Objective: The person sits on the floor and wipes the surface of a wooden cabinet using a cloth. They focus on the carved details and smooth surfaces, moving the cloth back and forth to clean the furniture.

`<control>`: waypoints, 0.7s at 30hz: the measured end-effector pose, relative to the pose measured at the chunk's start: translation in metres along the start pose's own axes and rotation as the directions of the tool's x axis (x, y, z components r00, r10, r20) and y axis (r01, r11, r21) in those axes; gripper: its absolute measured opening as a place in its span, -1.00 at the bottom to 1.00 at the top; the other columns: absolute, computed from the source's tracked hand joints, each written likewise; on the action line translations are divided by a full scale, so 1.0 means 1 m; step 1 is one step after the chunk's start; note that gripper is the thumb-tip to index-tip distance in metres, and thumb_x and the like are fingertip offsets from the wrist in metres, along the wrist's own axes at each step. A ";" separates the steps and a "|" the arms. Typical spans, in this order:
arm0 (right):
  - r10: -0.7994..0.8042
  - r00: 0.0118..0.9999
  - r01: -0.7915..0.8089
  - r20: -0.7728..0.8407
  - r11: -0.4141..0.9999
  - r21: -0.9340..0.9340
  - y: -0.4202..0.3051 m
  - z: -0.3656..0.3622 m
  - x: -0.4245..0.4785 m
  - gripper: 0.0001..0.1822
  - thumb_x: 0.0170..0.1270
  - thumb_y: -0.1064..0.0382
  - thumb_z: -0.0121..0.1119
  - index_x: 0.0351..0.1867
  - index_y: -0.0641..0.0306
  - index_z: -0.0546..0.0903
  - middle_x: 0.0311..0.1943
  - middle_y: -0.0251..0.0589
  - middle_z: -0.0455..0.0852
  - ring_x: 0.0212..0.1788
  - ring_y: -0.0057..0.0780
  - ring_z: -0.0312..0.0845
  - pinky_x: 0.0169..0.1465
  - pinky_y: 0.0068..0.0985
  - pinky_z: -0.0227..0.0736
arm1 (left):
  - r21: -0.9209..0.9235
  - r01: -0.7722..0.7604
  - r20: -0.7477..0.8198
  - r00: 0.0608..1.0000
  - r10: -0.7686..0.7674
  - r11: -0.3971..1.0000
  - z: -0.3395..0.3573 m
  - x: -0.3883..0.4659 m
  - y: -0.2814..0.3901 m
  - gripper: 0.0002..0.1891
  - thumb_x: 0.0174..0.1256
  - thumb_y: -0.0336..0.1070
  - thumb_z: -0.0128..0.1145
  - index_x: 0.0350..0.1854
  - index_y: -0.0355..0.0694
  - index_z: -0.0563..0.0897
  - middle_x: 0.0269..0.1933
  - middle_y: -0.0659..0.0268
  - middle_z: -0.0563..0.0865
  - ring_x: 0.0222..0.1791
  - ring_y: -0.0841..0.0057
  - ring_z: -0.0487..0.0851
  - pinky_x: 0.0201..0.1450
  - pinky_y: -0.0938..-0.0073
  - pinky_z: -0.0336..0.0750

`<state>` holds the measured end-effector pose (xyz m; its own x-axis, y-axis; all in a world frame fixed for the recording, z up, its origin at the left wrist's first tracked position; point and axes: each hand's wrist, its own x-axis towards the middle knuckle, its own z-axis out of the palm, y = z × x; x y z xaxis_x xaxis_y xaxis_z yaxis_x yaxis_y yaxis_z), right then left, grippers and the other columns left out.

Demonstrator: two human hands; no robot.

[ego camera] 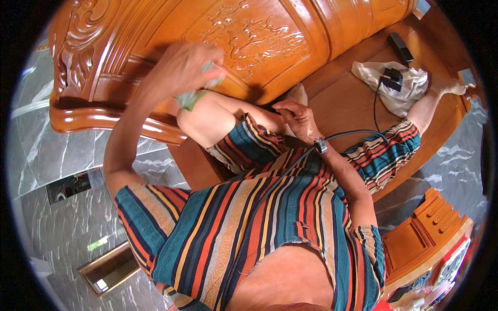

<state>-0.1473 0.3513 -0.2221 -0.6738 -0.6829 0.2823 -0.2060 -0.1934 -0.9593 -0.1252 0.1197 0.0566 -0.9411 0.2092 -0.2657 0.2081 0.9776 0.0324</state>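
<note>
My left hand [190, 72], blurred, is raised in front of the carved wooden backrest [256, 42] of a bench. It is closed on a pale green and whitish cloth [188, 99], part of which hangs beside my bent left knee. Most of the cloth is hidden or blurred. My right hand [297, 116] is over my lower leg, near a foot, with its fingers loosely bent and nothing seen in them. A watch [320, 145] with a metal case is on that wrist. I sit on the bench in striped clothes, my right leg stretched out along the seat [334, 105].
On the seat at the right lie a crumpled white cloth or bag [404, 95] with a black device [391, 79] on it, and a long black box [400, 49]. A black cable [350, 133] crosses my right wrist and shirt. A wooden cabinet [408, 241] stands at the lower right.
</note>
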 end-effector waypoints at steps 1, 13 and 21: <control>-0.110 0.992 0.108 0.061 0.994 0.025 -0.016 0.007 0.009 -0.78 0.27 0.52 0.06 -0.10 0.37 0.65 -0.22 -0.15 0.65 -0.15 -0.36 0.58 -0.12 -0.48 0.49 | -0.013 0.031 0.072 0.997 -0.030 0.999 0.005 -0.031 0.004 -0.75 0.20 -0.12 0.22 -0.27 -0.21 0.57 -0.36 0.13 0.59 -0.25 0.11 0.62 -0.22 0.20 0.49; -0.357 0.900 0.385 0.251 0.920 -0.070 -0.080 0.040 0.027 -0.76 0.13 0.53 0.23 -0.16 0.29 0.56 -0.20 -0.16 0.58 -0.15 -0.16 0.59 -0.15 -0.45 0.54 | -0.336 0.379 -0.043 0.908 -0.416 0.862 0.106 -0.140 0.099 -0.21 0.10 -0.15 0.38 0.32 -0.29 0.23 -0.16 0.00 0.67 -0.15 0.07 0.66 -0.08 0.23 0.53; -0.443 0.895 0.429 0.046 0.885 0.183 -0.104 0.049 0.053 -0.87 0.24 0.56 0.16 -0.20 0.37 0.57 -0.28 -0.14 0.60 -0.20 -0.24 0.54 -0.07 -0.45 0.45 | -0.908 0.309 0.150 0.871 -0.468 0.285 0.091 -0.134 0.101 -0.39 0.17 -0.37 0.33 0.23 -0.19 0.29 -0.19 0.29 0.67 -0.14 0.57 0.62 -0.12 0.51 0.50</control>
<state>-0.1272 0.3010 -0.1081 -0.4796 -0.5579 0.6773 -0.3415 -0.5924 -0.7297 0.0459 0.1878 0.0079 -0.8773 -0.2785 -0.3908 -0.4731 0.3653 0.8017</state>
